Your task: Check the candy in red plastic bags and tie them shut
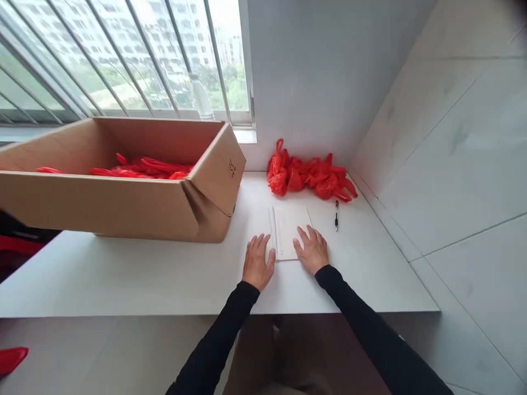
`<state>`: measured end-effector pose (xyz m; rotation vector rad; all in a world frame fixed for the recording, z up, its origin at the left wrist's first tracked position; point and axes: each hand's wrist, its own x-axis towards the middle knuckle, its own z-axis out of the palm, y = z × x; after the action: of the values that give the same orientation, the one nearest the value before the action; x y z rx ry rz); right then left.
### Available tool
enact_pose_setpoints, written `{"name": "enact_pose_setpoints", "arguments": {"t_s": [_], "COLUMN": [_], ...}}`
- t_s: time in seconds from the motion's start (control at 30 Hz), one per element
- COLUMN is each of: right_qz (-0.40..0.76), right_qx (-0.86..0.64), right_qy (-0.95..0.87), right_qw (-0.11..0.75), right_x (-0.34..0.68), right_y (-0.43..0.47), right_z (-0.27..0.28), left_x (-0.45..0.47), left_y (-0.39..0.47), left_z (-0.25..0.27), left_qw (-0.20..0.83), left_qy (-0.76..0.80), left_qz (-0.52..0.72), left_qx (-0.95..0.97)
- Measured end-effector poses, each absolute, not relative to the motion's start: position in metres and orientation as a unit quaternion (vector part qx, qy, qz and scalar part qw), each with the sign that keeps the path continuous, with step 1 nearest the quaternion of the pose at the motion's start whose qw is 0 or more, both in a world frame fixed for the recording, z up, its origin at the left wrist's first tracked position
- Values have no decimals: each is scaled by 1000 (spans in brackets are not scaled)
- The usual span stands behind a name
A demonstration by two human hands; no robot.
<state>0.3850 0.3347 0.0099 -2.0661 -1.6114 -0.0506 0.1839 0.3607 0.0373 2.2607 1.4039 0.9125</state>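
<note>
A white notebook [288,230], lying open with faint writing on its page, rests on the white table [164,280] in front of me. At its left edge is my left hand [258,262], fingers apart and holding nothing. My right hand [313,249] lies over the notebook's right edge with its fingers spread. A black pen [336,216] lies to the right of the notebook, apart from both hands. Behind the notebook, against the wall, sit several bunched red plastic bags [308,176].
A large open cardboard box [123,206] with red bags [144,167] inside stands on the left of the table. Behind it are a barred window and a clear bottle [200,99] on the sill. A tiled wall [453,164] bounds the right side. Another red item [12,359] shows at lower left.
</note>
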Motion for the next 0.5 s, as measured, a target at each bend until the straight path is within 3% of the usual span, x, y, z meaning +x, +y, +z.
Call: {"name": "enact_pose_setpoints", "arguments": {"t_s": [0.17, 0.3, 0.5], "right_qz": [-29, -28, 0], "right_qx": [-752, -734, -689], "right_qy": [-558, -559, -597], "right_qw": [350, 385, 411], "right_x": [391, 407, 405], "right_y": [275, 244, 219], "right_z": [-7, -19, -29], "left_x": [79, 6, -45], "left_y": [276, 227, 193], "left_z": [44, 9, -69], "left_qw": [118, 95, 247], "left_qy": [613, 758, 838], "left_qz": [432, 494, 467], "left_qx": [651, 415, 140]}}
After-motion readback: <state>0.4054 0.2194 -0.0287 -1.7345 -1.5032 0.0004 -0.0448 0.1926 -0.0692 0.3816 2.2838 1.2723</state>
